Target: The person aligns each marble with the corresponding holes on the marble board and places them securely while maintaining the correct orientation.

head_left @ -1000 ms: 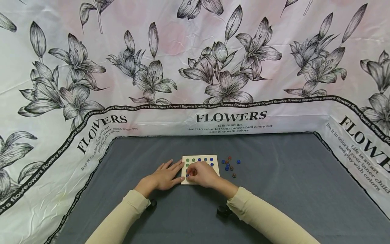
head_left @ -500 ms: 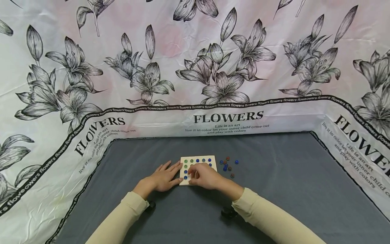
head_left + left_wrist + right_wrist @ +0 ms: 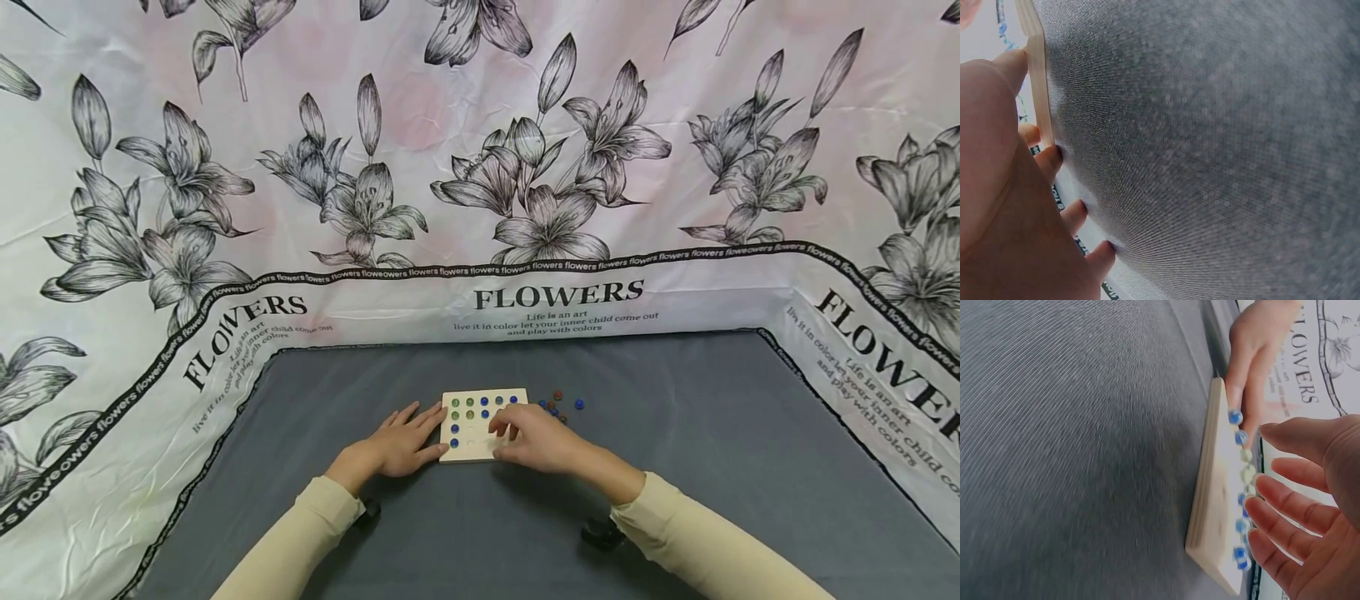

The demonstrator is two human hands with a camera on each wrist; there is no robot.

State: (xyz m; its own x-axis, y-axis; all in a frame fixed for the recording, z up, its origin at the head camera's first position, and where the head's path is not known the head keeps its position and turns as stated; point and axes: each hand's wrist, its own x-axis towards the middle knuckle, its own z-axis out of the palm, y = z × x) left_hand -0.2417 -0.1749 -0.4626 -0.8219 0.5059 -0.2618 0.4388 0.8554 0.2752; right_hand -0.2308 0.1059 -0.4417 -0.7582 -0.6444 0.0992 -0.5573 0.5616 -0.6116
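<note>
A pale wooden board with rows of round hollows lies on the grey cloth. Green marbles and blue marbles sit in its far rows and down its left column. My left hand lies flat with fingers spread, thumb and index fingertip at the board's left edge. Over the board's right part hovers my right hand, its fingers loosely bent. In the right wrist view nothing shows between thumb and fingers, and the board's thick side edge stands out below them.
Right of the board, several loose marbles lie on the cloth, among them a blue marble and a reddish one; my right hand partly covers this group. A flower-printed curtain borders the cloth's far side.
My right hand has let go of a blue marble at the board's near left corner, which now sits in its hollow. The hand has moved right across the board; the left hand stays put.
</note>
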